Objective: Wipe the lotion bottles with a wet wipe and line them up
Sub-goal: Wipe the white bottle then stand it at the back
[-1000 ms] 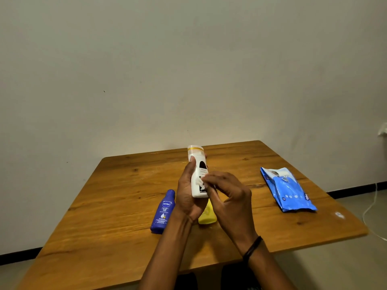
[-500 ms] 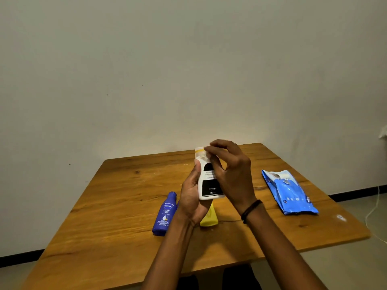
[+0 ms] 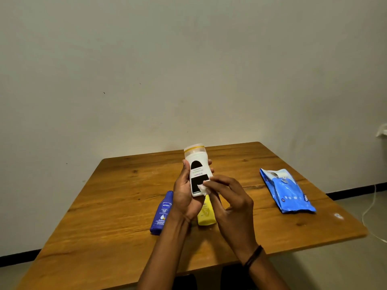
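My left hand (image 3: 184, 193) grips a white lotion bottle (image 3: 196, 166) with a black label and a yellow-ringed cap, held upright above the wooden table (image 3: 117, 197). My right hand (image 3: 232, 204) pinches a small white wet wipe (image 3: 202, 188) against the lower part of the bottle's label. A dark blue lotion bottle (image 3: 162, 213) lies on the table just left of my left wrist. A yellow bottle (image 3: 206, 214) lies behind my hands, mostly hidden.
A blue pack of wet wipes (image 3: 287, 190) lies on the right side of the table. A plain wall stands behind the table. A white cable (image 3: 370, 208) hangs by the floor at the far right.
My right hand has come down from the bottle's cap to the lower label with the wipe. The bottle has turned a little in my left hand.
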